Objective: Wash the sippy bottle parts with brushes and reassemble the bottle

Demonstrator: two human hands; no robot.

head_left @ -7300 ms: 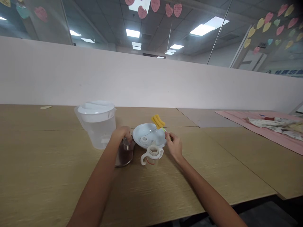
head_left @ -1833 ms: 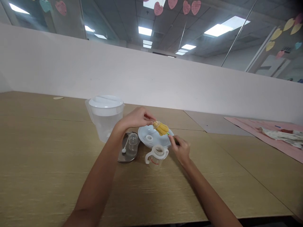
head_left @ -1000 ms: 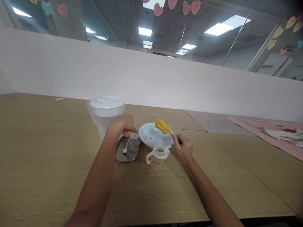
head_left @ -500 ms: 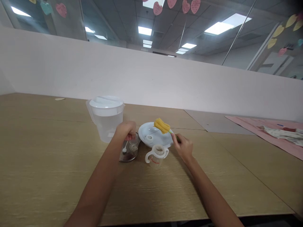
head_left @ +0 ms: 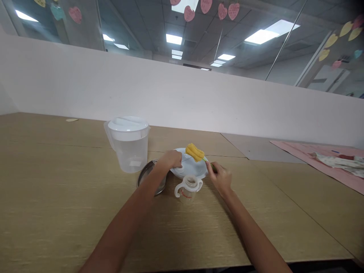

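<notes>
Wooden tabletop [head_left: 71, 212] with a white plate [head_left: 197, 172], pale partition wall [head_left: 142, 91] behind

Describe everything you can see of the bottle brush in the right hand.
The bottle brush has a yellow, soft-looking sponge head, ridged into lobes, on a thin green stem. It lies nearly level, with the head pointing away from the person and to the left, above the far side of the white plate; whether they touch cannot be told. The right hand closes on the grip, hiding its end. Whether the sponge is damp cannot be told.
</notes>
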